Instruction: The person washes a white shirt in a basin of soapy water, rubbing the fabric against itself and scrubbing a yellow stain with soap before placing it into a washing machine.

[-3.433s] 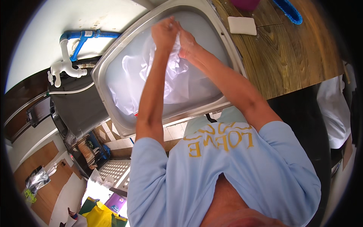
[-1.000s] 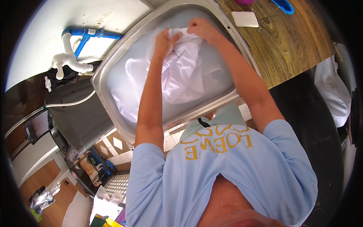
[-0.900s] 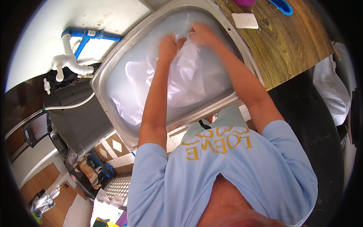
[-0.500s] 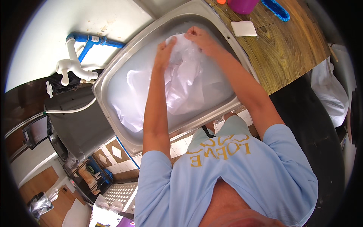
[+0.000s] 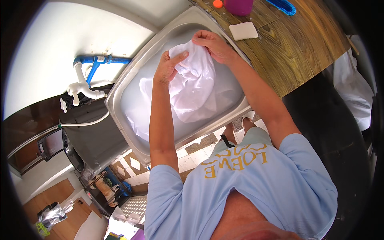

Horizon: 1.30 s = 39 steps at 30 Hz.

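Observation:
A wet white cloth [image 5: 194,86] is stretched at its upper edge between my two hands, above a metal sink [image 5: 113,105] of cloudy water. My left hand [image 5: 168,67] is closed on one side of that edge, its thumb lying over the fabric. At the far side of the sink, my right hand [image 5: 213,45] pinches the other end of the edge between thumb and fingers. The lower part of the cloth hangs in folds down to the water. More white fabric [image 5: 138,126] lies sunk in the water at the left; I cannot tell whether it is one piece with it.
A white tap [image 5: 82,88] on blue pipe stands left of the sink. On the wooden counter [image 5: 296,52] at the right are a white bar [image 5: 244,31], a purple container [image 5: 239,6], an orange cap [image 5: 217,3] and a blue brush [image 5: 285,7]. A white hose [image 5: 86,123] runs at the left.
The cloth's upper part has been lifted and spread more between my hands, with more of it out of the water. My left hand has turned, its thumb now over the cloth.

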Tool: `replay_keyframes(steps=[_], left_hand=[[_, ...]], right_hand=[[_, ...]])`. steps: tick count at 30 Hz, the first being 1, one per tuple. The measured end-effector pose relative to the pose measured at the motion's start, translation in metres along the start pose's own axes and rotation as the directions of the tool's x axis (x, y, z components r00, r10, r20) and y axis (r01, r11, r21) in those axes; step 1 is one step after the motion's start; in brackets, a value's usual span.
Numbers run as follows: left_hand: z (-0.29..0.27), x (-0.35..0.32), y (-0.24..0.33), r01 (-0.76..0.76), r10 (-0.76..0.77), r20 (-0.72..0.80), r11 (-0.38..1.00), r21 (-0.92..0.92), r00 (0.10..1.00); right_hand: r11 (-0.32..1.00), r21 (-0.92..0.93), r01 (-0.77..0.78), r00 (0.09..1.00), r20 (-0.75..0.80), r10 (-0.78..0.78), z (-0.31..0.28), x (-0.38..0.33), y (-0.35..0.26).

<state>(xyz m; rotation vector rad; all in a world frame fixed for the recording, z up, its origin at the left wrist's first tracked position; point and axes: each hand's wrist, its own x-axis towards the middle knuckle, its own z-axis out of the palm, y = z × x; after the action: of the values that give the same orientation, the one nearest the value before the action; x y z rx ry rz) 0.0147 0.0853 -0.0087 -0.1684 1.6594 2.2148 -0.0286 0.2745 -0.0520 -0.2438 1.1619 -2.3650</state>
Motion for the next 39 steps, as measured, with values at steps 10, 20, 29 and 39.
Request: replay_keyframes(steps=[10,20,29,39], left_hand=[[0.056,0.007,0.002,-0.150,0.012,-0.431,0.946,-0.288,0.902],[0.168,0.053,-0.041,-0.498,0.748,-0.004,0.445,0.744,0.664],[0.184,0.054,-0.038,-0.287,0.559,0.257,-0.036,0.957,0.788],[0.179,0.055,-0.040,-0.285,0.552,0.271,-0.062,0.956,0.789]], right_hand=[[0.971,-0.239,0.018,0.880,-0.457,-0.128,0.021,-0.038,0.040],[0.733,0.678,-0.049,0.950,-0.195,0.244,0.009,-0.053,0.039],[0.762,0.628,-0.156,0.932,-0.161,0.324,-0.004,-0.045,0.048],[0.763,0.614,-0.200,0.933,-0.120,0.341,-0.003,-0.046,0.050]])
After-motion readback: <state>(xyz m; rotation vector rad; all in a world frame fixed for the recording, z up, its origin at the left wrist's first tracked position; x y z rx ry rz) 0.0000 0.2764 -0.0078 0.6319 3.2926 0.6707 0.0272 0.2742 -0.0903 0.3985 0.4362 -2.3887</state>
